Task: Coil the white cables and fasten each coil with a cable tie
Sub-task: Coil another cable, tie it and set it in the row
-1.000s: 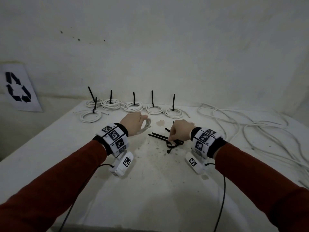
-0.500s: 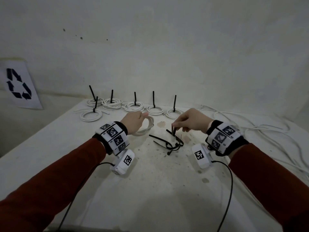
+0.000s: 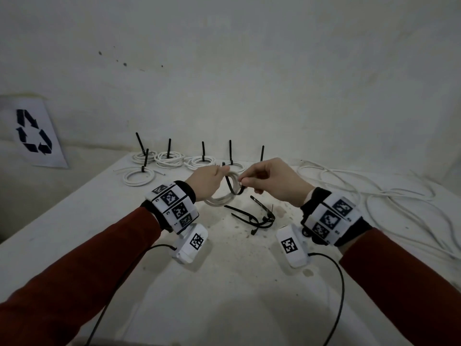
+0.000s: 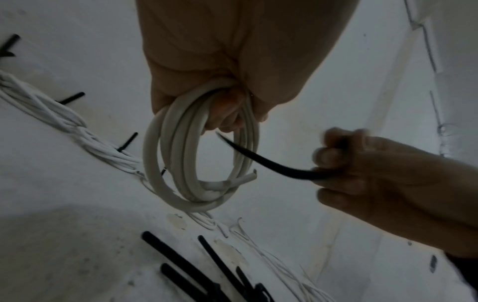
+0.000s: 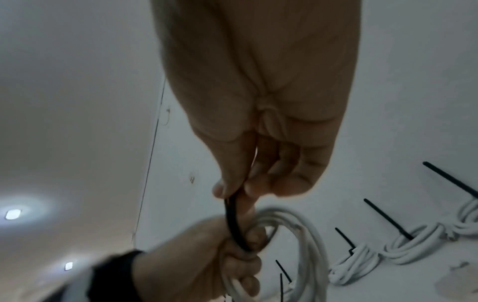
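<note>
Fingers, left: curled round the top of the white cable coil, thumb and fingertips clamping its turns together; the coil hangs below the fist, held up off the table
Fingers, right: pinched together on one end of a black cable tie; the other fingers are folded into the palm
Left hand: raised above the middle of the table, knuckles upward, wrist bent slightly down; red sleeve and a marker-covered wristband behind it
Right hand: at the same height, just beside the left hand, thumb side toward the coil
Cable tie in hand: bends in an arc from the right fingertips toward the coil; its thin tip reaches the left fingers at the coil's top; whether it passes through the ring I cannot tell
Containers: no box or tray shows; everything lies straight on the table
Spare ties: a loose black heap on the table below the hands
Finished coils: a row at the far edge; each bound, with a black tail standing up
Loose white cables: sprawled uncoiled across the right side of the table
Recycling sign: on the wall at the left
</note>
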Motion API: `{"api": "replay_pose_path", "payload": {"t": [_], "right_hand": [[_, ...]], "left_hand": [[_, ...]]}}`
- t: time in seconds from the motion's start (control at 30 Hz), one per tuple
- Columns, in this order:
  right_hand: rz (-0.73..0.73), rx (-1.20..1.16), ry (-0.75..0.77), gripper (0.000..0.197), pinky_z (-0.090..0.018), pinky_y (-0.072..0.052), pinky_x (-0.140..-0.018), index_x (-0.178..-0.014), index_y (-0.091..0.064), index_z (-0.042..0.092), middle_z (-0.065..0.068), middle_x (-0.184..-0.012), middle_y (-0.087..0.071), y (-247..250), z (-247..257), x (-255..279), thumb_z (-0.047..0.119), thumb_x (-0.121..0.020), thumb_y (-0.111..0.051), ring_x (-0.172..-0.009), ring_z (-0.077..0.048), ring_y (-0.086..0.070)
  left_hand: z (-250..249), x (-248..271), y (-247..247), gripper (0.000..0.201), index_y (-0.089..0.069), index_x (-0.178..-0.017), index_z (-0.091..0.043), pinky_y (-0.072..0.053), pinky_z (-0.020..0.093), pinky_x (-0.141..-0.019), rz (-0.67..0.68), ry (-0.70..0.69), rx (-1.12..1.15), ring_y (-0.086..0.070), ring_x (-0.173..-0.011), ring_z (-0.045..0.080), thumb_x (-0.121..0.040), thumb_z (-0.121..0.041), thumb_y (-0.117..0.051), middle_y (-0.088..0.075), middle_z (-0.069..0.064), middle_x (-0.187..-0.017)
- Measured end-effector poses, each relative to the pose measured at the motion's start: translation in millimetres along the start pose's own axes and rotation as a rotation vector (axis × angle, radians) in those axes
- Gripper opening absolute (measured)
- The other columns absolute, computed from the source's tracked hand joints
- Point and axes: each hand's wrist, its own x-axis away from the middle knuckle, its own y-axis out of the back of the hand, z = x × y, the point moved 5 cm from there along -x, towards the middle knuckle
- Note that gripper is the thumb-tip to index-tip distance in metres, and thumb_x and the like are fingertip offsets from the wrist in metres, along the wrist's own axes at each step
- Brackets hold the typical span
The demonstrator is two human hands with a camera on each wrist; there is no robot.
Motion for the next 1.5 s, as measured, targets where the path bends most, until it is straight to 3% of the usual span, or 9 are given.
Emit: {"api": "replay_pose_path", "payload": {"t": [0.13, 0.27, 0.33, 0.43, 0.6, 0.83, 0.97, 1.13, 1.5], "right_hand": [[-0.206, 0.053, 0.115, 0.013, -0.021, -0.044, -0.062, -0.083, -0.075, 0.025, 0.020, -0.067, -0.069, 5.9, -4.8, -6.2, 0.012, -0.081, -0.075, -0.056, -0.001, -0.051], [-0.262, -0.014, 0.155, 0.014, -0.024, -0.048, -0.064, -0.085, -0.075, 0.023, 0.013, -0.074, -0.072, 6.8, -4.2, -2.1, 0.010, -0.081, -0.075, -0.060, -0.008, -0.055], [-0.261, -0.052, 0.145, 0.014, -0.031, -0.051, -0.073, -0.084, -0.075, 0.023, 0.009, -0.081, -0.074, 7.2, -4.0, -0.6, 0.009, -0.082, -0.073, -0.072, -0.019, -0.063], [-0.246, -0.098, 0.098, 0.012, -0.027, -0.049, -0.081, -0.084, -0.075, 0.025, 0.010, -0.085, -0.073, 7.2, -6.8, 0.0, 0.013, -0.083, -0.072, -0.082, -0.013, -0.062], [-0.147, -0.177, -0.010, 0.007, -0.012, -0.045, -0.069, -0.090, -0.074, 0.024, 0.008, -0.100, -0.069, -0.1, -10.2, 5.3, 0.023, -0.087, -0.068, -0.078, 0.004, -0.060], [-0.137, -0.683, -0.304, 0.023, -0.023, -0.058, -0.069, -0.103, -0.064, -0.002, -0.011, -0.092, -0.071, -4.9, -22.2, 9.9, 0.017, -0.092, -0.062, -0.074, -0.020, -0.070], [-0.252, -0.687, -0.156, 0.012, -0.022, -0.058, -0.067, -0.092, -0.063, -0.002, -0.013, -0.083, -0.073, -3.6, -12.3, 10.6, -0.002, -0.082, -0.069, -0.069, -0.018, -0.070], [-0.345, -0.394, 0.070, 0.012, -0.027, -0.058, -0.068, -0.077, -0.071, 0.007, -0.008, -0.071, -0.073, 1.0, 2.6, 14.5, -0.004, -0.076, -0.076, -0.065, -0.020, -0.069], [-0.389, -0.052, 0.254, 0.016, -0.031, -0.059, -0.074, -0.080, -0.075, 0.018, 0.004, -0.079, -0.074, 2.6, 8.4, 21.3, 0.003, -0.078, -0.076, -0.072, -0.014, -0.072]], "left_hand": [[-9.3, 9.2, -0.6, 0.046, -0.054, -0.089, -0.009, -0.032, 0.027, -0.070, 0.013, -0.043, 0.069, -0.044, -0.068, 0.011, -0.101, -0.042, -0.024, -0.047, -0.006, -0.071], [-11.4, 15.6, -3.5, 0.049, -0.062, -0.094, -0.011, -0.035, 0.023, -0.068, 0.082, -0.090, 0.097, -0.044, -0.067, 0.001, -0.100, -0.045, -0.028, -0.050, -0.011, -0.076], [-14.6, 19.5, -4.8, 0.044, -0.061, -0.085, -0.014, -0.033, 0.020, -0.060, 0.107, -0.152, 0.097, -0.043, -0.059, 0.000, -0.097, -0.047, -0.035, -0.048, -0.012, -0.067], [-20.2, 25.0, -7.1, 0.038, -0.048, -0.058, -0.029, -0.028, 0.019, -0.051, 0.099, -0.238, 0.083, -0.038, -0.046, 0.003, -0.093, -0.041, -0.050, -0.039, -0.010, -0.052], [-19.6, 29.9, -13.5, 0.052, -0.056, -0.076, -0.001, -0.028, 0.021, -0.052, 0.031, -0.213, 0.051, -0.038, -0.056, 0.012, -0.090, -0.051, -0.048, -0.044, 0.001, -0.063], [-25.3, 39.9, -10.5, 0.041, -0.063, -0.085, 0.003, -0.031, 0.023, -0.051, 0.115, -0.296, 0.269, -0.034, -0.048, 0.006, -0.093, -0.036, -0.052, -0.040, 0.000, -0.059], [-22.1, 44.5, -10.7, 0.029, -0.061, -0.077, -0.008, -0.029, 0.026, -0.050, 0.200, -0.255, 0.443, -0.031, -0.054, 0.018, -0.093, -0.030, -0.052, -0.032, 0.003, -0.059], [-16.9, 49.9, -8.5, 0.045, -0.060, -0.081, -0.005, -0.035, 0.020, -0.052, 0.250, -0.152, 0.759, -0.025, -0.049, 0.009, -0.083, -0.047, -0.044, -0.026, -0.006, -0.054], [-19.7, 53.7, -7.8, 0.049, -0.059, -0.081, -0.004, -0.035, 0.018, -0.051, 0.290, -0.135, 0.788, -0.024, -0.043, 0.006, -0.083, -0.049, -0.039, -0.025, -0.011, -0.050]]}}
